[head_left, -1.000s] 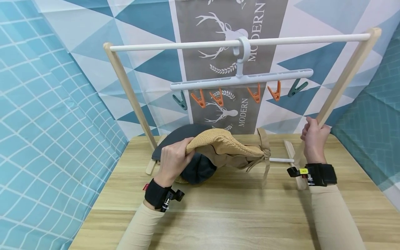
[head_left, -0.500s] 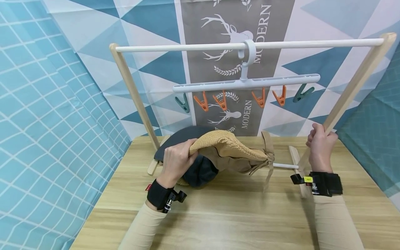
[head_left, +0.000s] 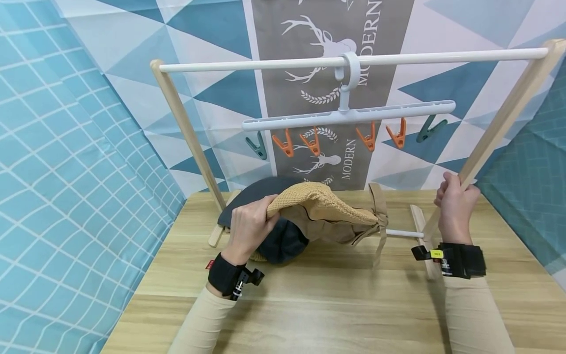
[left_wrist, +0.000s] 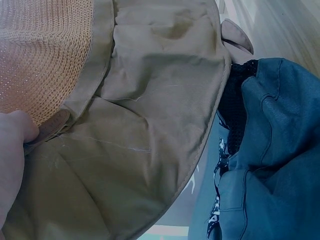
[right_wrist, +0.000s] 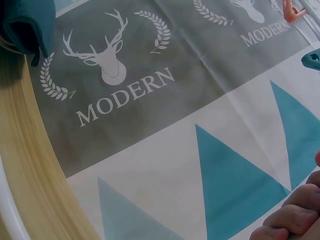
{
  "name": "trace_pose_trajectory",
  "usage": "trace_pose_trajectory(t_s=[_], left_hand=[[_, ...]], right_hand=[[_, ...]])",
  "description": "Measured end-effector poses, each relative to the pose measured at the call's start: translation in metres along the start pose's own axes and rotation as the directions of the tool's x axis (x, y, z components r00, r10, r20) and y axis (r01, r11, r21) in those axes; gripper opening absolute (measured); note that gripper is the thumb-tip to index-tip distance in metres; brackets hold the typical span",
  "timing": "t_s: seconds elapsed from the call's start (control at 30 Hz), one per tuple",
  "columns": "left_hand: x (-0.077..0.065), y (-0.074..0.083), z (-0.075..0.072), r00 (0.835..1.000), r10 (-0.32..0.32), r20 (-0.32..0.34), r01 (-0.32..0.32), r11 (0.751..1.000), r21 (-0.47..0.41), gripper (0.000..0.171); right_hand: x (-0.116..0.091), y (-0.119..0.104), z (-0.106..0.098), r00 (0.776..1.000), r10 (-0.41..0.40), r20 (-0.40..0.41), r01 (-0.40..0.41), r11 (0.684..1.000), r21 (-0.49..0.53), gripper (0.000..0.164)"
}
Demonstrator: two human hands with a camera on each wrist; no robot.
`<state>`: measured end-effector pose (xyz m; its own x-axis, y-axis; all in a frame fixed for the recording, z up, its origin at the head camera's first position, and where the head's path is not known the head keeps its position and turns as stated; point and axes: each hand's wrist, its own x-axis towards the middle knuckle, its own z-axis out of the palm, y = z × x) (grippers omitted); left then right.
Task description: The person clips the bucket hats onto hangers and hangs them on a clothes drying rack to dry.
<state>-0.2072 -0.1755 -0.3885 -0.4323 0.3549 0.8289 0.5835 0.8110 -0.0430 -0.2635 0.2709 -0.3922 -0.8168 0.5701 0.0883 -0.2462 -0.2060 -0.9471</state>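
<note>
My left hand (head_left: 249, 226) grips the edge of a tan sun hat (head_left: 325, 201) with a woven crown, a cloth brim and a tied bow at its right end. Fabric and mesh of this hat fill much of the left wrist view, the thumb (left_wrist: 17, 135) lying on it. Behind and below sits a dark blue hat (head_left: 283, 241) with a wide brim, partly covered by the hand and the tan hat. My right hand (head_left: 457, 204) holds the right wooden post (head_left: 508, 113) of a rack. Only its curled fingers (right_wrist: 295, 215) show in the right wrist view.
A white bar (head_left: 265, 65) spans the rack's top. From it hangs a pale hanger (head_left: 345, 117) carrying orange clips (head_left: 285, 143) and green clips (head_left: 429, 129). The rack stands on a wooden table (head_left: 309, 309), a low white rod (head_left: 404, 233) near its right foot. Patterned cloth lies behind.
The rack's right post and my right hand have shifted slightly right and toward me, then held nearly still. The head view also moved a little. My left hand keeps holding the tan hat.
</note>
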Motion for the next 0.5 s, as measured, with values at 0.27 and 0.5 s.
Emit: trace_pose_trajectory(t_s=[0.27,0.5], left_hand=[[0.001,0.0007,0.0002,1.0,0.002,0.002,-0.002,1.0,0.0,0.03],[0.0001,0.0022,0.0008,1.0,-0.005,0.007,0.005,1.0,-0.003,0.03]], right_hand=[[-0.0003,0.0019,-0.0007,0.991,-0.125,0.04,0.122,0.99,0.07,0.037],[-0.0041,-0.0072,0.0015,0.929,-0.37,0.013,0.37,0.929,0.001,0.013]])
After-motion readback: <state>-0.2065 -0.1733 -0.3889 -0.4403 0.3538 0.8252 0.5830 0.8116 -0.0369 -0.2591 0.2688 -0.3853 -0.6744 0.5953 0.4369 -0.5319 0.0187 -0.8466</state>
